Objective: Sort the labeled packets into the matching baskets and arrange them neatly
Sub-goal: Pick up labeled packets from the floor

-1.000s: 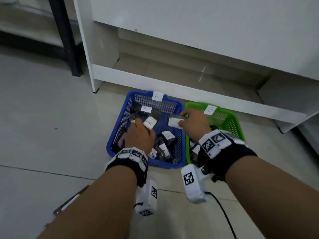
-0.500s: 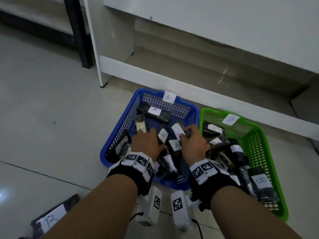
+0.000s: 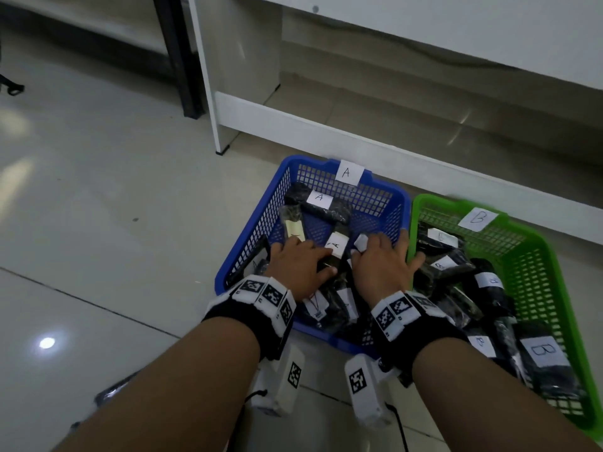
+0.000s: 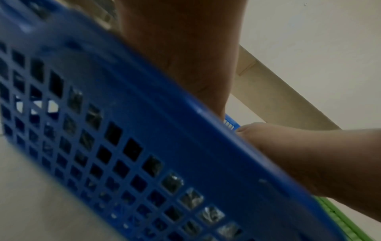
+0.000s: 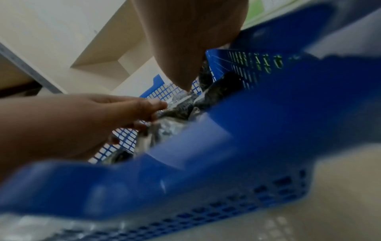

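A blue basket [image 3: 261, 220] tagged A [image 3: 349, 172] stands beside a green basket [image 3: 528, 275] tagged B [image 3: 477, 219]. Dark packets with white labels fill both, such as an A packet [image 3: 319, 199] and a B packet [image 3: 545, 353]. My left hand [image 3: 293, 252] and right hand [image 3: 381, 252] lie side by side inside the blue basket. Their fingers are spread flat on the packets, with another A packet [image 3: 336, 247] between them. The right wrist view shows the left hand [image 5: 123, 110] with its fingers straight on the packets [image 5: 181, 106]. The blue basket's wall [image 4: 123, 130] fills the left wrist view.
A white cabinet base [image 3: 293, 122] runs close behind the baskets, with a black leg [image 3: 176, 53] to its left. A dark packet [image 3: 111, 393] lies on the tiled floor at the lower left, partly hidden by my left arm.
Both hands carried labelled packets down into the blue basket, and their fingers have since flattened onto the pile. The view has shifted right, showing more of the green basket.
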Demonstrator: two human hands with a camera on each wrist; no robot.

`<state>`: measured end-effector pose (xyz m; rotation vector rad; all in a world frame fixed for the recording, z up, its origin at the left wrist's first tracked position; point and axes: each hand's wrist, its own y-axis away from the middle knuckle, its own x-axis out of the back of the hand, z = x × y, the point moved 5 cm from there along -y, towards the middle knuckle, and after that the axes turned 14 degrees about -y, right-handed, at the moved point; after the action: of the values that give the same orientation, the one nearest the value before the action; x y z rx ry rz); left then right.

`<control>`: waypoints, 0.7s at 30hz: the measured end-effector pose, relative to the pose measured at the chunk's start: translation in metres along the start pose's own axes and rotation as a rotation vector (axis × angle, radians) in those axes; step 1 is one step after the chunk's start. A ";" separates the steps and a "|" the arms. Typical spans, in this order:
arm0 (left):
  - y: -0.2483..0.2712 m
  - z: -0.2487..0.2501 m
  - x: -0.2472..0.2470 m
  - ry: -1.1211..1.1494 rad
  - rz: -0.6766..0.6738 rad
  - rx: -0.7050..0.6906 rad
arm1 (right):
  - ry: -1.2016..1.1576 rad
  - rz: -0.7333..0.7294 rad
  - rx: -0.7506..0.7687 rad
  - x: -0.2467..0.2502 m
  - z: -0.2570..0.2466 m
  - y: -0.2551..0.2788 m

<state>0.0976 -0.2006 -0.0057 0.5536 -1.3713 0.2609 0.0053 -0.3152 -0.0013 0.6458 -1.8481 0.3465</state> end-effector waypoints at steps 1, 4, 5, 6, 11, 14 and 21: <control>0.002 0.000 0.003 0.006 -0.029 -0.016 | -0.004 -0.023 -0.027 0.002 0.000 0.000; 0.008 -0.013 0.021 0.040 -0.032 -0.017 | -0.003 -0.093 -0.121 0.007 0.006 -0.002; 0.010 -0.022 0.030 0.043 -0.005 -0.011 | 0.015 -0.101 -0.128 0.010 0.008 -0.003; 0.014 -0.032 0.039 0.040 0.024 -0.003 | 0.033 -0.098 -0.120 0.013 0.007 -0.002; 0.060 -0.105 0.063 -0.011 0.165 0.052 | -0.083 0.124 0.155 0.031 -0.034 0.022; 0.098 -0.145 0.050 -0.113 0.063 0.078 | -0.177 0.197 0.406 0.033 -0.073 0.053; 0.193 -0.162 -0.029 -0.120 -0.368 -0.011 | -0.252 -0.152 0.893 -0.012 -0.136 0.168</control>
<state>0.1362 0.0501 -0.0070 0.8097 -1.3567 -0.0791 0.0149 -0.1044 0.0486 1.4769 -1.8136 1.0495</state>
